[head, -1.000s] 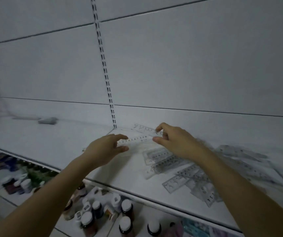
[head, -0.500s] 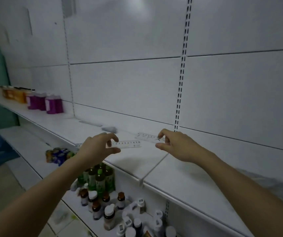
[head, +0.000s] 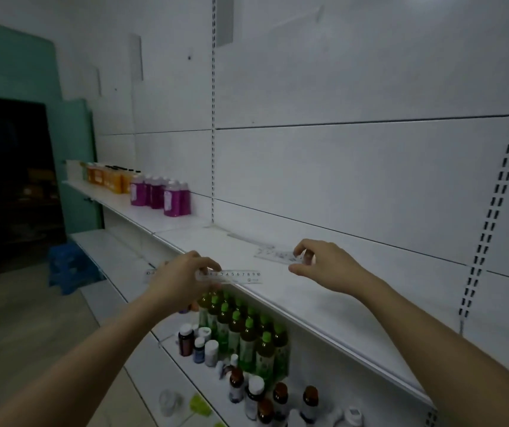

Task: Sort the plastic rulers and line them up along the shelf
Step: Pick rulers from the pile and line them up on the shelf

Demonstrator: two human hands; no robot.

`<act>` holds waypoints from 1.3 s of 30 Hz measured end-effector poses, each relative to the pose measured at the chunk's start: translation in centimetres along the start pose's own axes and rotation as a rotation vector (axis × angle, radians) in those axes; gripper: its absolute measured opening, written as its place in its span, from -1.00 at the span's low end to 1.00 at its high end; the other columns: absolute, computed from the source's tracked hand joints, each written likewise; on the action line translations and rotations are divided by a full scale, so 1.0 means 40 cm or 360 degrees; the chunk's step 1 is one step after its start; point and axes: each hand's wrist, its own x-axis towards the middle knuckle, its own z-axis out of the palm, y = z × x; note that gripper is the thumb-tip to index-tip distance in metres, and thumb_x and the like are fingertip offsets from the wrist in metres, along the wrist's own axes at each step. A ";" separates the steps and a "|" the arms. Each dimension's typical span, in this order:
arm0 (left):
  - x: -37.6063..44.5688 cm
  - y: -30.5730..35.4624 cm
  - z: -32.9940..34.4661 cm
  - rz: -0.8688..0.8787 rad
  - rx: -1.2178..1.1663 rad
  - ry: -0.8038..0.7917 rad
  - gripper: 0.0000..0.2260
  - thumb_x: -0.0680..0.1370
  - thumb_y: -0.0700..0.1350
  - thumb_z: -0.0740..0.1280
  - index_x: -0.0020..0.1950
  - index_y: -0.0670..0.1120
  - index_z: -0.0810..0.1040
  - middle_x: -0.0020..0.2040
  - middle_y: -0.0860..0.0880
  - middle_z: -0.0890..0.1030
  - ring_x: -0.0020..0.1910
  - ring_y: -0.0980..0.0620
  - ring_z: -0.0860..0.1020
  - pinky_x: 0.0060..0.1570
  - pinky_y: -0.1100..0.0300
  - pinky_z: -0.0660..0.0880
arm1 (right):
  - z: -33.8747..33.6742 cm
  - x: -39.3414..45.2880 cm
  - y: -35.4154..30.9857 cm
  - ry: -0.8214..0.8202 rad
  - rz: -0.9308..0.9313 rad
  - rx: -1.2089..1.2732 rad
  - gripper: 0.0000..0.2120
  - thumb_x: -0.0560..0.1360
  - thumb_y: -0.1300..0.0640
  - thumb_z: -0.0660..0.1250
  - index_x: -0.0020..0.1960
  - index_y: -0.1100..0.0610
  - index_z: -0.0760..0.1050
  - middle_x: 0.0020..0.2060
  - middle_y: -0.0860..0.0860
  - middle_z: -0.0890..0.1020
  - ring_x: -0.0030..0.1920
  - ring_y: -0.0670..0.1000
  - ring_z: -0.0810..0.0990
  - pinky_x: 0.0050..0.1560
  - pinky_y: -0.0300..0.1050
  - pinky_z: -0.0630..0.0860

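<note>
Two hands: both of yours reach forward over a white shelf [head: 324,306], each holding one clear plastic ruler.
Left hand [head: 182,280]: your fingers and thumb are curled round the long clear ruler [head: 231,276] near its middle, pinching it from above and below.
Long clear ruler: it lies level and crosswise, over the front lip of the shelf. Its numbered end, marked up to 10, sticks out to the right of your grip; a shorter stretch shows to the left.
Right hand [head: 328,268]: your thumb and curled fingertips pinch the right end of a second clear ruler [head: 276,255].
Second clear ruler: it runs leftward from your grip, farther back on the shelf and low over its surface. You cannot tell from this view whether it touches the shelf.
Between the rulers: they are near each other but apart, the second one behind and to the right of the first.
Change from a second ago: your view has swung left along the shelf. The loose pile of rulers seen then on the right is out of sight, and both grips are as they were.
Further along the shelf: purple bottles [head: 167,195], then orange bottles [head: 108,178], stand to the far left.
Lower shelf: green-capped bottles [head: 241,331] and brown bottles [head: 278,399] with white-capped jars.
</note>
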 end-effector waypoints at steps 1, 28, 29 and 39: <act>0.022 -0.023 -0.001 -0.0001 0.0021 0.0013 -0.68 0.46 0.23 0.34 0.19 0.21 0.54 0.06 0.16 0.50 -0.02 0.13 0.52 0.12 0.05 0.48 | 0.015 0.028 -0.007 -0.0007 -0.0003 0.0000 -0.73 0.46 -0.19 0.36 0.09 -0.11 0.48 -0.10 -0.13 0.56 -0.11 -0.09 0.54 -0.10 -0.12 0.47; 0.908 -0.393 0.228 0.0335 -0.0165 -0.0503 -0.71 0.49 0.04 0.42 0.19 0.06 0.57 0.03 0.12 0.56 -0.03 0.10 0.53 -0.04 0.25 0.45 | 0.222 0.788 0.168 0.0121 0.0283 0.0276 -0.75 0.44 -0.08 0.46 0.03 0.03 0.57 -0.10 -0.04 0.62 -0.20 -0.14 0.52 -0.20 -0.26 0.41; 0.937 -0.401 0.251 0.0384 -0.0175 -0.0570 -0.72 0.49 0.04 0.42 0.19 0.05 0.57 0.01 0.14 0.56 -0.04 0.12 0.52 -0.11 0.30 0.42 | 0.231 0.794 0.176 0.0126 0.0331 0.0259 -0.75 0.44 -0.08 0.45 0.04 0.03 0.58 -0.10 -0.03 0.62 -0.20 -0.13 0.52 -0.19 -0.26 0.41; 1.163 -0.377 0.449 0.0962 -0.0048 -0.0726 -0.68 0.49 0.12 0.39 0.22 0.10 0.55 0.13 0.09 0.50 0.05 0.07 0.48 0.11 0.16 0.44 | 0.264 0.776 0.201 0.0356 0.0843 0.0118 -0.77 0.44 -0.06 0.47 0.01 0.03 0.61 -0.12 -0.03 0.63 -0.09 -0.07 0.60 -0.07 -0.25 0.48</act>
